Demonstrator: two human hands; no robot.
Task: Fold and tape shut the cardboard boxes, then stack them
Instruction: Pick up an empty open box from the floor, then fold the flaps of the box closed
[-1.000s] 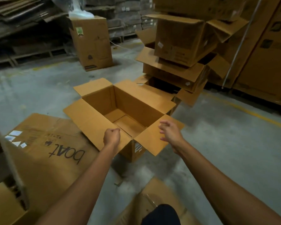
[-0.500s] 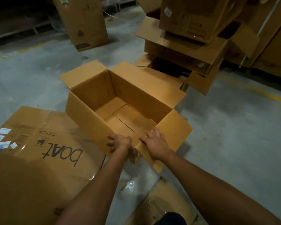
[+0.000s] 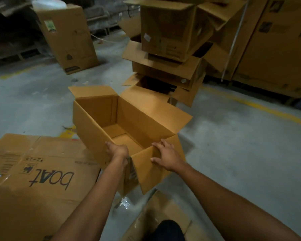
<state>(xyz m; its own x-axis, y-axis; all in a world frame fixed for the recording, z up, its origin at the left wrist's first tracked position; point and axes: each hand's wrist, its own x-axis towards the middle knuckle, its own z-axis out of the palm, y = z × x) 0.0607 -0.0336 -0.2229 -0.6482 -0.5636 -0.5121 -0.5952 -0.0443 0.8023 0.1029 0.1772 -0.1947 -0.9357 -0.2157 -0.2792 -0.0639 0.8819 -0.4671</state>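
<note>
OK, open cardboard box [image 3: 142, 119] sits upright on the concrete floor [image 3: 250, 162] mid-scene, top open, inside bare down to its folded bottom. Far short flap [image 3: 92, 91] and right long flap [image 3: 155, 108] splay outward. Left hand [image 3: 116, 151] grips the box rim at the near corner, fingers curled over the edge of the left wall. Right hand [image 3: 167, 156] lies flat on the near flap [image 3: 153, 173], fingers spread and fairly straight, tips at the fold line, thumb out to the left; released, pressing rather than grasping. That flap hangs outward toward the near side. Near left, just beside the box, a flattened carton [image 3: 33, 180] printed "boat" lies on the floor. On the far side of the box a stack of open boxes [image 3: 169, 37] rises, flaps sticking out, top one tilted. Far left a tall carton [image 3: 69, 37] stands alone, something white on top, too blurred to name. Large cartons [image 3: 276, 40] line the far right, a thin metal pole [image 3: 235, 39] slanting in front. Yellow floor line [image 3: 255, 105] runs along the right. More flat cardboard [image 3: 163, 209] lies at the near edge.
</note>
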